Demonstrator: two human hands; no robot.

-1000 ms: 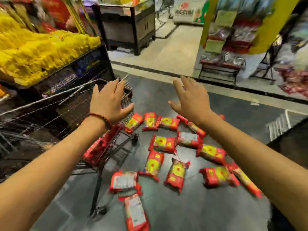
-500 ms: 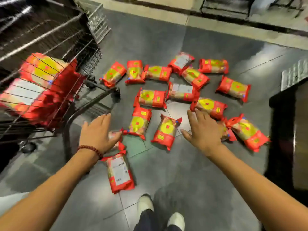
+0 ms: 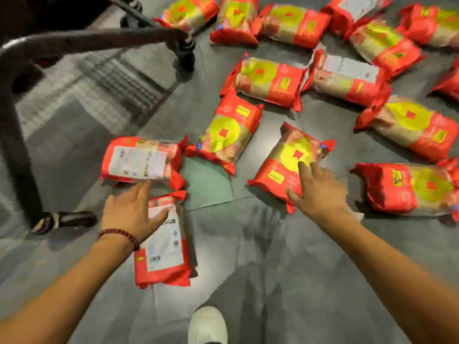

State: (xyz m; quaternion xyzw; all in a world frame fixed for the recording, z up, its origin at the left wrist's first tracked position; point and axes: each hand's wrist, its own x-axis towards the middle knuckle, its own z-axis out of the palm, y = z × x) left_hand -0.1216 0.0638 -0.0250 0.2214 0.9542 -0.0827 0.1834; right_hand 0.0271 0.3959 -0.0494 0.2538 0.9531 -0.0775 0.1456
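1. Near packet, seen from the head camera, lies label side up on the grey tiled floor, its length running toward the person.
2. Left hand is released, with fingers straight and spread. Its thumb rests across the top end of the near packet, and its fingertips reach the lower edge of the second label-up packet just beyond.
3. Right hand is likewise released and laid flat. Its forefinger presses the yellow disc of the tilted packet and its thumb sits at that packet's near edge. Blur hides whether the thumb hooks underneath.
4. Between those two lies the middle packet, disc side up, its corner touching the second label-up packet.
5. Farther packets crowd the upper right in loose rows, some overlapping at the ends, all flat on the floor.
6. Cart frame arches over the upper left. One castor stands near the top rows and another castor is just beside the left hand.
7. Bead bracelet circles the left wrist, and a white shoe shows at the bottom edge
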